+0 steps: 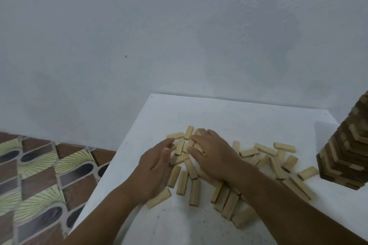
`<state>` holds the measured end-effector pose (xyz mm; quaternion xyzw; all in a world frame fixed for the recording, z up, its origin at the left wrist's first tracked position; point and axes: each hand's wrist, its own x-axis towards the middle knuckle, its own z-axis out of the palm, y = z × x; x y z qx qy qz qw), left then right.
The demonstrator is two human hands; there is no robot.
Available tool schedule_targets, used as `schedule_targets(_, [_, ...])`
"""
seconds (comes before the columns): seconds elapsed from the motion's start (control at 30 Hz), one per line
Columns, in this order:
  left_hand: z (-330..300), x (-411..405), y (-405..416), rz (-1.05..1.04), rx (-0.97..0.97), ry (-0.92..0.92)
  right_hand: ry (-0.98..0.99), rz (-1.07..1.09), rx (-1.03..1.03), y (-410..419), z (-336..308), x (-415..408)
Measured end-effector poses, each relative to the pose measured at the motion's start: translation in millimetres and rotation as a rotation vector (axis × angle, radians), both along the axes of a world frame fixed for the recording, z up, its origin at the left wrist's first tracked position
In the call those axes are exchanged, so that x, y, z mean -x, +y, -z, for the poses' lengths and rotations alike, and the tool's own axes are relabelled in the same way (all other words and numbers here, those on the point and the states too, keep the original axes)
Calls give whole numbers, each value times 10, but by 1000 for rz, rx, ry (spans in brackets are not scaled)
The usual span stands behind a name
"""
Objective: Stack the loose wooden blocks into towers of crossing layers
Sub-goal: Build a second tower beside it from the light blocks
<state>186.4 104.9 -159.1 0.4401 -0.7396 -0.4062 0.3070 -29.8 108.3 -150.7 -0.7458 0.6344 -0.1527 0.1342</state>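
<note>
Several loose pale wooden blocks lie scattered flat on a white table. My left hand rests on its edge at the left of the pile, fingers straight and pointing toward the blocks. My right hand lies palm down on the middle of the pile, its spread fingertips touching several blocks. More loose blocks spread out to the right of my right forearm. A tall tower of crossing layers, darker in tone, stands at the table's right edge, partly cut off by the frame.
A plain pale wall rises just behind the table's far edge. To the left, beyond the table's edge, is a patterned tiled floor. The tower stands close to the rightmost loose blocks.
</note>
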Motion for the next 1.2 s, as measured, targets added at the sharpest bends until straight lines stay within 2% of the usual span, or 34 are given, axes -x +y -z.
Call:
schedule_targets(0.1, [13,65,143,-81,-53,120,-107,-56,-52,254,-124,32])
schedule_targets(0.2, [-63,60,167,-187,41,158,-190,35,15,520,-210,300])
schedule_targets(0.3, [-86,17,48,-205,141,13,-137,303,86,738,-217,700])
schedule_targets(0.37, [-51,51,-51,-150,194,-148,-21,432,15,820,-142,941])
schedule_targets(0.5, [40,247,-76,-36,258,-386,65,531,-88,885,61,1081])
schedule_targets(0.57, [47,346,-1,-32,208,-334,27,518,-44,879,108,1031])
schedule_targets(0.77, [-67,428,310,-90,-13,-85,-289,429,-33,901,25,702])
schedule_targets(0.9, [-77,269,424,-140,70,-64,-490,416,96,956,-71,720])
schedule_targets(0.97, [-60,217,424,-139,101,-88,-439,450,156,961,-74,791])
schedule_targets(1.1, [-18,308,377,-59,216,-278,-193,404,-11,942,9,834])
schedule_targets(1.2, [68,339,311,-33,216,-422,-118,382,-39,936,38,720])
